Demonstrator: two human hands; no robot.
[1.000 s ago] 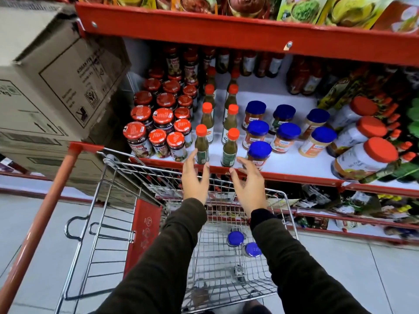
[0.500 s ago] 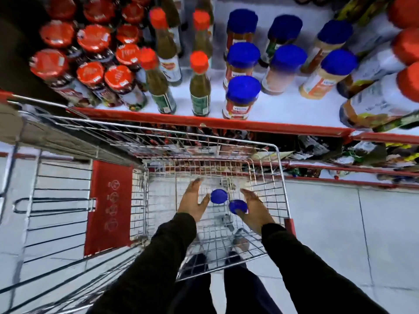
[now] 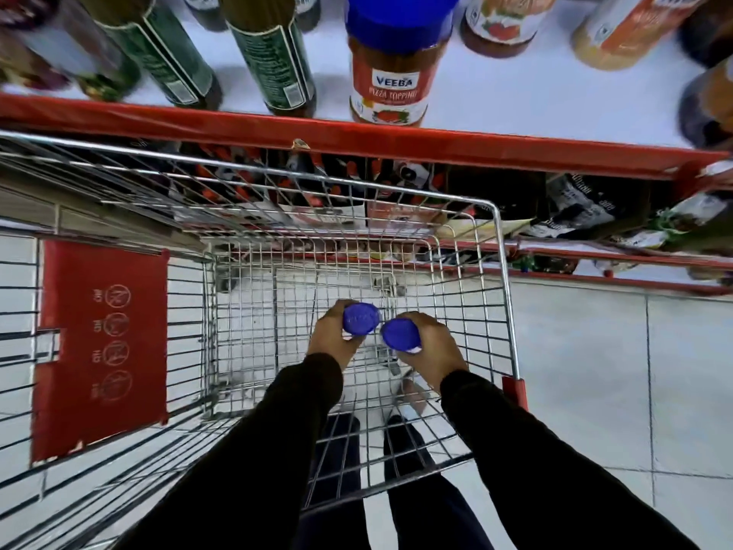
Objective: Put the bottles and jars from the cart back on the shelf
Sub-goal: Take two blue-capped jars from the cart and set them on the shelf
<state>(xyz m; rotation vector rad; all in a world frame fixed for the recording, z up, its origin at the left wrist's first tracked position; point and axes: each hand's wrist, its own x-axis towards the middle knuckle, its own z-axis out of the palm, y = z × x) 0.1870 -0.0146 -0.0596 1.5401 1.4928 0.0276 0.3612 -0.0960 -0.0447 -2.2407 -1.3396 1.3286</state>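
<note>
Two blue-lidded jars stand side by side deep in the wire cart (image 3: 500, 271). My left hand (image 3: 331, 339) is wrapped around the left jar (image 3: 361, 319), and my right hand (image 3: 432, 347) is wrapped around the right jar (image 3: 400, 334). Only the blue lids show; the jar bodies are hidden by my fingers. Above the cart runs the white shelf (image 3: 515, 101) with a red front edge, where a blue-lidded pizza topping jar (image 3: 390, 65) stands at the front beside two green-labelled bottles (image 3: 273, 61).
A red child-seat flap (image 3: 103, 343) hangs on the cart at left. More jars (image 3: 626, 29) stand on the shelf at right. A lower shelf (image 3: 595, 216) holds packets behind the cart's far wall. Pale floor tiles (image 3: 595, 371) lie to the right.
My head has tipped further down and closer. Both hands left the shelf edge, dropped into the cart and closed around the two blue-lidded jars.
</note>
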